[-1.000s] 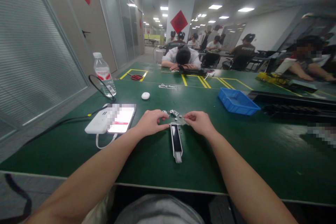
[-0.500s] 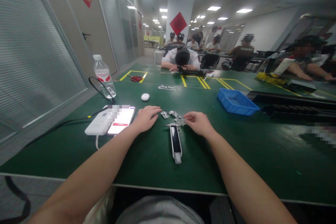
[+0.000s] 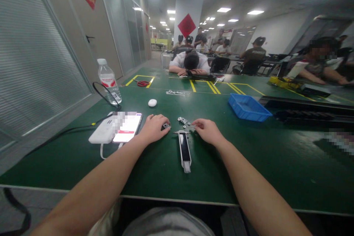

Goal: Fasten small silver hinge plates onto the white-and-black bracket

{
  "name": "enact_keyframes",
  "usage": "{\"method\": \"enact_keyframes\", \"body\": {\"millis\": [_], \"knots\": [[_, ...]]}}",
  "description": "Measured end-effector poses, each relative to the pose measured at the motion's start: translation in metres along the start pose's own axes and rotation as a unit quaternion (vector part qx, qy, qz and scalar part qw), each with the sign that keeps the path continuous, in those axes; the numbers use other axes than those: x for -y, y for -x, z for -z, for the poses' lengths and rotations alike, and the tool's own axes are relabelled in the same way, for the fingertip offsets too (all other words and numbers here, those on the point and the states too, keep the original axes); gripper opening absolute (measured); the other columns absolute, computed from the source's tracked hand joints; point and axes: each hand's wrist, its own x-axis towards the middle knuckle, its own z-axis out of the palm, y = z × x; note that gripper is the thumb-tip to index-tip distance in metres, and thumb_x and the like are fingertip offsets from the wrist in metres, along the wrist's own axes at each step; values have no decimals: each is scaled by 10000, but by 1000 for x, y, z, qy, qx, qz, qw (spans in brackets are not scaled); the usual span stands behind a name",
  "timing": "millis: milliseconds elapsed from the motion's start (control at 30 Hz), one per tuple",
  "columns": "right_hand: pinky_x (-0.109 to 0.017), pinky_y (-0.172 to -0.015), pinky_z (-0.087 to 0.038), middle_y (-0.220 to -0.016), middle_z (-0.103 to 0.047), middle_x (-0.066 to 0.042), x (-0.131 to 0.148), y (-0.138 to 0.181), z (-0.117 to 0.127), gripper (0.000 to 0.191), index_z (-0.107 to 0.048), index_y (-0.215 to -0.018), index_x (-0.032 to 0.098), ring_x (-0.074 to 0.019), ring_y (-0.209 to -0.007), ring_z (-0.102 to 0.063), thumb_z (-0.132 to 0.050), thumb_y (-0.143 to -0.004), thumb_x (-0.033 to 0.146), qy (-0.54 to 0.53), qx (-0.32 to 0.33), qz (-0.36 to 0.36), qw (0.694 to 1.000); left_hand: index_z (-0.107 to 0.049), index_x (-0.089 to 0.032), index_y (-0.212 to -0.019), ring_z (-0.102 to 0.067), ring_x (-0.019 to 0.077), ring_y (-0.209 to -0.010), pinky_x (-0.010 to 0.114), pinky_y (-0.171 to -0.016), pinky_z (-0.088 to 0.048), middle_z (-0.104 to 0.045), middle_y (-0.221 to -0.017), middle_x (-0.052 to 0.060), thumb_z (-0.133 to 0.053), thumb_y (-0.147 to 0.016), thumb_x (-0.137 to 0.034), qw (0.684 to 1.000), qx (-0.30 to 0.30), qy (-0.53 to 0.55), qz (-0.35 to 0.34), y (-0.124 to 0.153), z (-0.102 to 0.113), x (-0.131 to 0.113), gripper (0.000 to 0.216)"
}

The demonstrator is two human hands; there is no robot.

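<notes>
My left hand (image 3: 155,129) is closed on a small metal bracket (image 3: 166,125), which shows at its fingertips just above the green table. A second metal bracket (image 3: 182,120) lies between my hands, with small dark rings (image 3: 184,127) beside it. My right hand (image 3: 206,129) is pinched near those rings. A bit of clear plastic (image 3: 191,128) shows at its fingertips; what it is I cannot make out. Below the small parts lies a slim white device with a long dark screen (image 3: 184,146), a thin metal rod (image 3: 179,132) lying across its top end.
On the left are a phone (image 3: 127,128), a white power bank (image 3: 96,134) with cables, a water bottle (image 3: 108,83) and a white earbud case (image 3: 152,103). A blue tray (image 3: 249,107) stands to the right. Red scissors (image 3: 143,83) lie farther back. Opposite, a person (image 3: 190,62) rests head on arms.
My left hand has drawn its fingers in over the left metal bracket and moved it slightly left, away from the other one. My right hand has barely shifted.
</notes>
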Motion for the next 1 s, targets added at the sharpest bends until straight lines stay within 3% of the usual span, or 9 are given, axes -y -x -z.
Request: {"method": "enact_keyframes", "body": {"millis": [133, 233, 533, 700, 867, 1000], "knots": [[-246, -702, -447, -839, -702, -47, -1, -1, -1, 263, -708, -973, 172, -143, -737, -610, -515, -805, 110, 7, 15, 3, 1000, -536, -254, -1159, -538, 240, -1137, 535, -1053, -257, -622, -1200, 43, -518, -845, -288, 1000, 3, 25, 0, -1, -3, -1, 316], [-243, -699, -444, -829, -699, -47, 1, 0, 0, 286, -707, -992, 171, -143, -730, -604, -495, -812, 102, 25, 29, 1, 999, -535, -256, -1157, -543, 235, -1129, 531, -1059, -242, -625, -1198, 34, -515, -852, -279, 1000, 2, 23, -2, -1, -3, -1, 307], [-258, -749, -455, -918, -694, -63, 0, -1, 0, 286, -717, -993, 178, -161, -802, -609, -497, -822, 113, 33, 23, 10, 999, -555, -249, -1194, -539, 243, -1039, 407, -902, -389, -609, -1066, 64, -503, -881, -347, 1000, 22, -8, -15, -2, -3, -2, 332], [-260, -768, -455, -931, -687, -56, 0, 0, 0, 280, -721, -968, 194, -156, -813, -604, -505, -816, 100, 37, 15, 17, 999, -591, -230, -1047, -522, 254, -1069, 389, -874, -414, -578, -1119, 64, -589, -815, -325, 1000, -7, 20, 1, -2, 0, -4, 251], [-262, -771, -441, -928, -669, -59, 0, 0, 0, 276, -714, -973, 184, -152, -809, -582, -502, -817, 99, 31, 13, 16, 999, -585, -200, -881, -622, 188, -845, 320, -804, -440, -674, -886, 14, -601, -797, -236, 997, -35, 63, 16, -3, 2, -3, 93], [-250, -763, -419, -916, -629, -68, -3, -2, -3, 318, -695, -1036, 169, -145, -793, -556, -450, -846, 98, 21, -5, 51, 998, -599, -199, -877, -637, 182, -815, 287, -743, -460, -689, -870, 18, -572, -814, -227, 992, -84, 85, 32, -3, 0, -1, 74]]}}
